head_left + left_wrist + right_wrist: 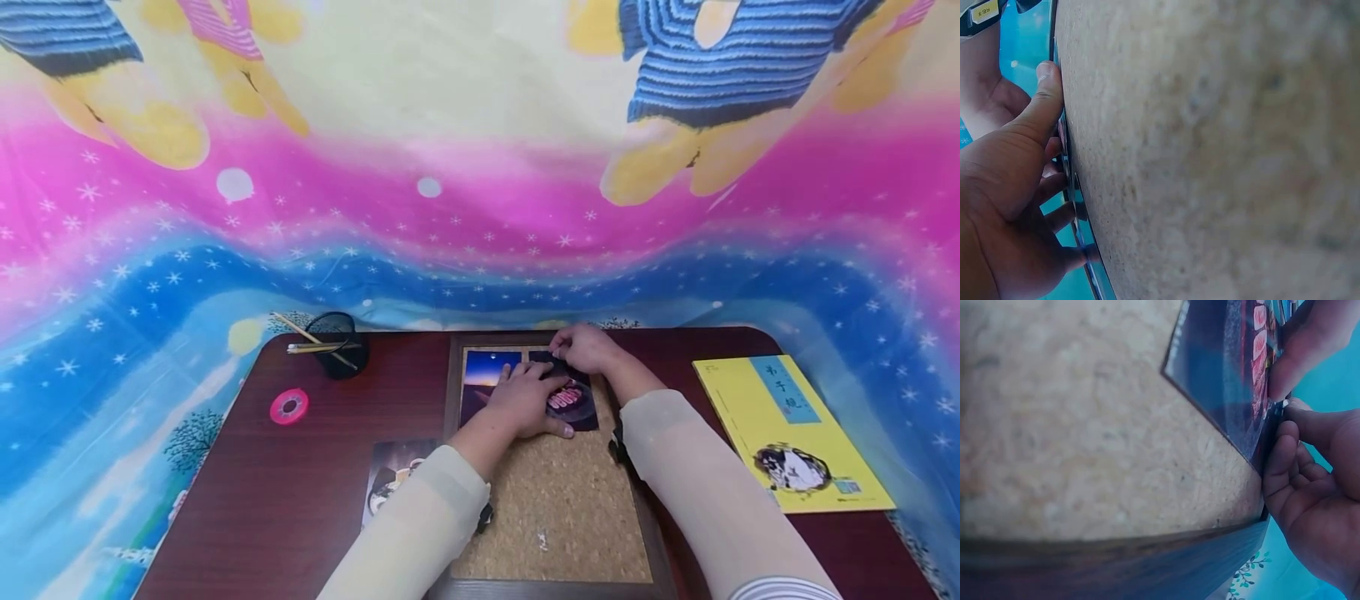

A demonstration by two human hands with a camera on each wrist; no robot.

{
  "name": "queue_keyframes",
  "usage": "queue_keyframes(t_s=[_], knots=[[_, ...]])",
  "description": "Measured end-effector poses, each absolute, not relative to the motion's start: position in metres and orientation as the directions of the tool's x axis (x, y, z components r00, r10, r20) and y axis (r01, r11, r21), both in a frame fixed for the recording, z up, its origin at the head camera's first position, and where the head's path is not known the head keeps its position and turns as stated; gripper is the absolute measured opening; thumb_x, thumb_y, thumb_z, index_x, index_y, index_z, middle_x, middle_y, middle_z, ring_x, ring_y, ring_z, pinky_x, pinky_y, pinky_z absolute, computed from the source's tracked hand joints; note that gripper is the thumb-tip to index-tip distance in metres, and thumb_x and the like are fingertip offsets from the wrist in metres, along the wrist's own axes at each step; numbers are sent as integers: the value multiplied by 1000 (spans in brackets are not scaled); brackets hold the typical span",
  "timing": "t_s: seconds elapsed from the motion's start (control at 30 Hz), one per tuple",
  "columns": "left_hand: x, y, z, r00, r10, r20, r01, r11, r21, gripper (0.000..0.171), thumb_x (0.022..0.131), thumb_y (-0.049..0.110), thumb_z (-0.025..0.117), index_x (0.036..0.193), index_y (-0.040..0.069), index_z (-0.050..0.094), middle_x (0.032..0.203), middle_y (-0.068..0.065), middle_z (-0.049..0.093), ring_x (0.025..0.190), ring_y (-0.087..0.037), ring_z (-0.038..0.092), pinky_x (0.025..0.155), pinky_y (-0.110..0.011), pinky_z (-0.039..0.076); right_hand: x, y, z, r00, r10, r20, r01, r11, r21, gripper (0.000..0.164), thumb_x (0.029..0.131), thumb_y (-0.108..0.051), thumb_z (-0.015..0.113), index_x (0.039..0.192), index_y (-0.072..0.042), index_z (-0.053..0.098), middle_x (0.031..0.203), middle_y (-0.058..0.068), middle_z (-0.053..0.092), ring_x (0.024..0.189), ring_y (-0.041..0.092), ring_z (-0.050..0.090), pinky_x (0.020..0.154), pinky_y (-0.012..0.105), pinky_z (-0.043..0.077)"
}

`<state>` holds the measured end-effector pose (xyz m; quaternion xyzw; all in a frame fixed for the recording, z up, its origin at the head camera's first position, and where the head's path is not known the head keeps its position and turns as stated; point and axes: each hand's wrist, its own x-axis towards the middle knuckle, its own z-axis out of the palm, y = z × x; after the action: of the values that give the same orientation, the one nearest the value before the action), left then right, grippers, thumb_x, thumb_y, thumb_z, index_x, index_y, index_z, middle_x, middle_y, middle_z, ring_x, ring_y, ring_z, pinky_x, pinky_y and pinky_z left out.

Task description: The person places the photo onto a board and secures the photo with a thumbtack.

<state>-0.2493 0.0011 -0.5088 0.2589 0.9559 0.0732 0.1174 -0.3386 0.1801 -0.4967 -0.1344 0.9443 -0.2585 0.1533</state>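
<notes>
A framed cork board (555, 500) lies on the table with two photos at its far end. My left hand (521, 400) rests with spread fingers across both, pressing the dark photo of pink food slices (583, 412) and partly covering the blue dusk photo (483, 367). At the dark photo's far edge, my right hand (588, 348) has its thumb and finger together. In the right wrist view a small whitish pin (1286, 402) shows at those fingertips; its shape is mostly hidden. The left wrist view shows the left fingers (1060, 215) flat on the photos.
A third photo (390, 467) lies left of the board, partly under the left sleeve. Small clear bits (542, 540) sit on the near cork. Around are a pink tape roll (289, 407), a black mesh pencil cup (345, 354) and a yellow book (795, 442).
</notes>
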Motion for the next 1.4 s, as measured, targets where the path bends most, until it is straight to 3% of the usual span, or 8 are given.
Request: queue_keyframes(t_s=[0.43,1.07,1.4], knots=[[-253,1,-512,-837,514,-186,480,855,197,95,79,82,66,160,44,36,170,4,26,156,-29,22,123,-60,20,-340,182,-496,-931,-271,-246,-77,803,-591,18,102,-16,61,111,-7,73,87,7,72,77,20,67,70,35,55],[-251,3,-511,-841,506,-193,475,860,185,95,78,82,66,160,44,37,169,4,27,156,-30,22,124,-60,20,-343,180,-498,-936,-225,-271,-20,802,-597,14,100,-15,64,105,-6,74,82,7,71,74,20,68,72,37,56],[-251,4,-507,-844,502,-186,461,858,225,97,76,79,72,159,40,41,168,0,29,155,-32,23,123,-62,20,-342,178,-499,-937,-244,-252,-51,806,-589,16,101,-13,61,105,-4,74,81,7,71,74,20,67,73,38,55]])
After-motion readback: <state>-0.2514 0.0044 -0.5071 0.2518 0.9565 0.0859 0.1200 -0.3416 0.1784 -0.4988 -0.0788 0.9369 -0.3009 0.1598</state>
